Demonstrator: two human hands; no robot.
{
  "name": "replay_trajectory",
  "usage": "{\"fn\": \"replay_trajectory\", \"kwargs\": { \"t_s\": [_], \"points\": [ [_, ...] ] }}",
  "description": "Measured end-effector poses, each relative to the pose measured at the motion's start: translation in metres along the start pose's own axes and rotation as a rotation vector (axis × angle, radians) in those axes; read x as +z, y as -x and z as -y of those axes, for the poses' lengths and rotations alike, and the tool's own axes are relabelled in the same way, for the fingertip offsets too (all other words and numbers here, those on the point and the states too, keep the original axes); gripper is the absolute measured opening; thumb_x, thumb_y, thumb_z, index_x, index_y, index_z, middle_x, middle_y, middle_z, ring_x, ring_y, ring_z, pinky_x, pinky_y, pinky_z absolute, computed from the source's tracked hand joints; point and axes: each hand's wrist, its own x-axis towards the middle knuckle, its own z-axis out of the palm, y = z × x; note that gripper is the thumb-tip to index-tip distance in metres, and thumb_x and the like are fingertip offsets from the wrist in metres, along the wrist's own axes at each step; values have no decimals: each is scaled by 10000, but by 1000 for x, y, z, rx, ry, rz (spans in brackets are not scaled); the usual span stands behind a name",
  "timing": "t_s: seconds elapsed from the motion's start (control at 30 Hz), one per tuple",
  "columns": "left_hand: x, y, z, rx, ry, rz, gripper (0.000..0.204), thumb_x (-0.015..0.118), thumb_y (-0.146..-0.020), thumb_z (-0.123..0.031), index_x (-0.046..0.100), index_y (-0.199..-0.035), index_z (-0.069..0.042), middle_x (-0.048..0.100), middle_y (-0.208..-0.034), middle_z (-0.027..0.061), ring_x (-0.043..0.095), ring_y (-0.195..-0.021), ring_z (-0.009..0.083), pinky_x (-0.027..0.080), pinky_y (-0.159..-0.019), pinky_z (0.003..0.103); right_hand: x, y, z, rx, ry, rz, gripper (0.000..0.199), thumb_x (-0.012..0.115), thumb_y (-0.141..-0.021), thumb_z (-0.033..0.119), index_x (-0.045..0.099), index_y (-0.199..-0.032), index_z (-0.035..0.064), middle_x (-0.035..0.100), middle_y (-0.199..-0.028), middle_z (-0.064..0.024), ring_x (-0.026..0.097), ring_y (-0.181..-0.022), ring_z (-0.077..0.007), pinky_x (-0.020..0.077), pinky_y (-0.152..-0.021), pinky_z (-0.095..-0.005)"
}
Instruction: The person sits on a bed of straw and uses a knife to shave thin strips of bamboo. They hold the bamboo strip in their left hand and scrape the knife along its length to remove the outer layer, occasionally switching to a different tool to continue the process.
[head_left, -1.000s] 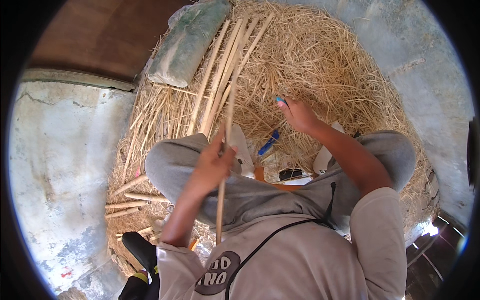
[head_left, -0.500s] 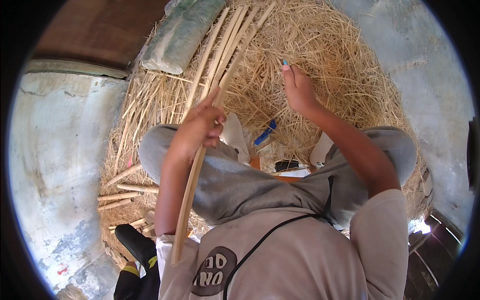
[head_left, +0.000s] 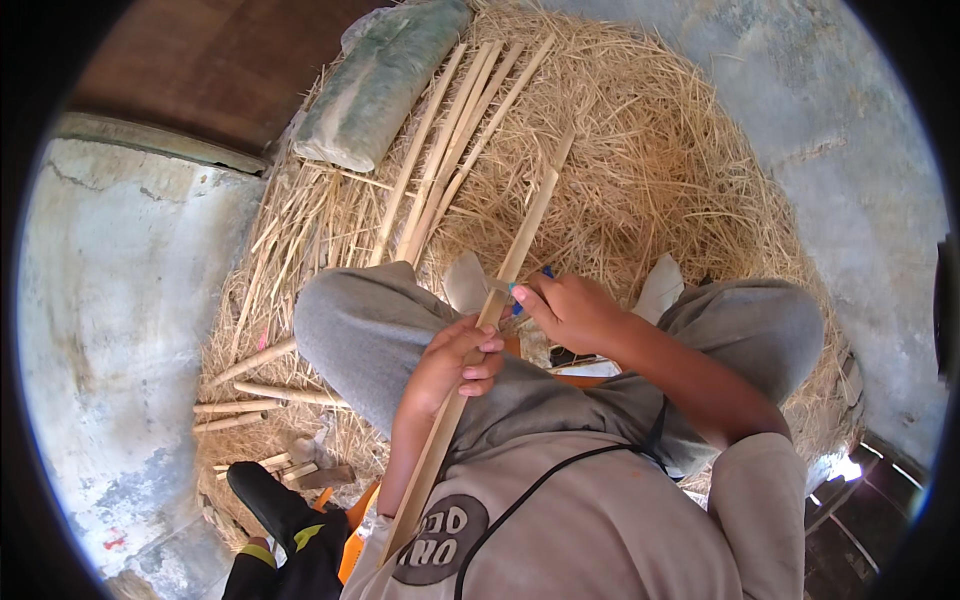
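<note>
Straw shavings blanket the concrete floor; the left hand grips a long bamboo strip across the lap; the right hand closes on a blue-handled knife against it; shaving appears underway, calling for a steady stroke along the strip.

"Where is the left hand?"

"It sits low, over the left knee. The fingers curl in tight, like a fist, and the arm under it bends up from the belly."

"And the right hand?"

"It is a bit higher and just beside the left one. Its fingers pinch together, with the thumb pointing left. The right arm runs long and bare, from the shoulder up to the wrist."
</note>
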Motion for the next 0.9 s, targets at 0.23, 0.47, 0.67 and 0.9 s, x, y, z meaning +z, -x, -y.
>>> {"fn": "replay_trajectory", "kwargs": {
  "t_s": [0.23, 0.47, 0.67, 0.9],
  "points": [
    [-3, -6, -2, -31, -44, -12, 319, 490, -1024, -144, 512, -1325, -41, 468, -887, 3, 341, -537, 56, 258, -416, 215, 11, -14, -14, -81, 199, -83, 479, 454, -1073, 462, 608, -1030, 10, 658, -664, -209, 675, -634, -433, 541, -575, -514],
    [3, -11, 3, -10, -115, -65, 432, 469, -1023, -113, 462, -1439, 2, 469, -861, 0, 331, -527, 48, 259, -411, 204, -4, -45, -38, 172, 190, -147, 622, 342, -1091, 526, 663, -1009, -1, 701, -765, -227, 716, -764, -421, 568, -677, -521],
    [9, -2, 0, -10, -165, -53, 449, 492, -1031, -131, 457, -1461, -8, 467, -853, -7, 339, -539, 45, 260, -420, 209, -18, -65, -128, 547, 99, -143, 622, 333, -1097, 504, 664, -1037, -19, 702, -824, -247, 714, -852, -429, 548, -781, -553],
    [5, -7, 1, 3, -206, -104, 451, 514, -1048, -173, 470, -1473, -27, 452, -855, 1, 340, -539, 38, 262, -412, 192, -17, -38, -57, 197, -65, -117, 553, 350, -1098, 489, 601, -1132, -3, 689, -789, -235, 696, -785, -445, 539, -717, -554]
  ]
}}
